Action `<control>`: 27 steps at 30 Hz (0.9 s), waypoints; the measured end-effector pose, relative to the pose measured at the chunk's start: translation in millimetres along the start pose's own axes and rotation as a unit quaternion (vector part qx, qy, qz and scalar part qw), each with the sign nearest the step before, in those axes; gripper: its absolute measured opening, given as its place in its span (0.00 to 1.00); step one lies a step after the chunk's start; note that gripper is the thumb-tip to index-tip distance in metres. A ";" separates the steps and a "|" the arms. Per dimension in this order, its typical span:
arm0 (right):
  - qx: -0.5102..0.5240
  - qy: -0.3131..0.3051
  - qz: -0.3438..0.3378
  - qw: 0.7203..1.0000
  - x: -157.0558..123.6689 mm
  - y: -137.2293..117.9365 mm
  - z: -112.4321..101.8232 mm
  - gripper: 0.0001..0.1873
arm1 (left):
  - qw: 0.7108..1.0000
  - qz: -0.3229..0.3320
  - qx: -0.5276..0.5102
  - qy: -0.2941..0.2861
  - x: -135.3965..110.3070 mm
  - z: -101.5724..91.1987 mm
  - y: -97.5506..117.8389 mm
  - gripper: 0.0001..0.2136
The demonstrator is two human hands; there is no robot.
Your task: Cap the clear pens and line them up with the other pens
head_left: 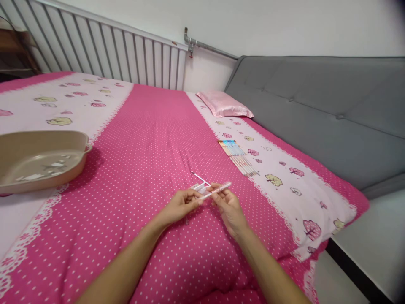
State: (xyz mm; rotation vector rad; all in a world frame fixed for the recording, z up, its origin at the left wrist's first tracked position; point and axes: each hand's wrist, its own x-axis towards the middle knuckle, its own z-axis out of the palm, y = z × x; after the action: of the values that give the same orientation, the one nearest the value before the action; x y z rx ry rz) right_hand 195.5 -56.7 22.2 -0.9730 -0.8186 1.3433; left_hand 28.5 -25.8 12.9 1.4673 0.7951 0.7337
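Note:
Both my hands are together over the pink bedspread, closed on one slim pale pink and white pen (207, 195). My left hand (182, 206) pinches its left end between thumb and fingers. Nearer its other end, my right hand (228, 207) grips it, and the tip sticks out beyond the fingers. Just behind the hands are a thin white stick with a dark tip (200, 178), which looks like a pen refill, and small white and pinkish pieces (202, 188), partly hidden by my fingers.
Two rows of slim pens, one blue-topped (232, 147) and one pale (243, 165), lie to the right. At left stands a beige plastic basin (44, 182) with small white pieces inside. A pink pillow (226, 104) lies before the grey headboard (316, 97).

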 end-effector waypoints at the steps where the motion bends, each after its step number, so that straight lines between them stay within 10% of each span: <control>1: -0.003 0.009 0.002 1.000 0.0 0.1 0.4 0.18 | 0.999 0.016 0.027 0.024 0.6 0.6 -1.0 0.16; 10: -0.042 0.052 -0.016 0.998 4.7 7.5 -2.7 0.15 | 0.958 0.090 0.251 0.103 -0.4 1.3 -2.4 0.14; 27: -0.001 -0.029 -0.013 0.999 1.6 0.2 -4.2 0.25 | 0.996 0.034 0.086 0.016 -3.6 0.5 1.7 0.23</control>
State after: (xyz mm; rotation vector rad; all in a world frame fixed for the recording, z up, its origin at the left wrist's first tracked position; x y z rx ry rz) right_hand 199.4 -55.6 20.3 -0.9263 -0.8742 1.3522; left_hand 27.0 -29.1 14.6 1.6472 0.8526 0.7566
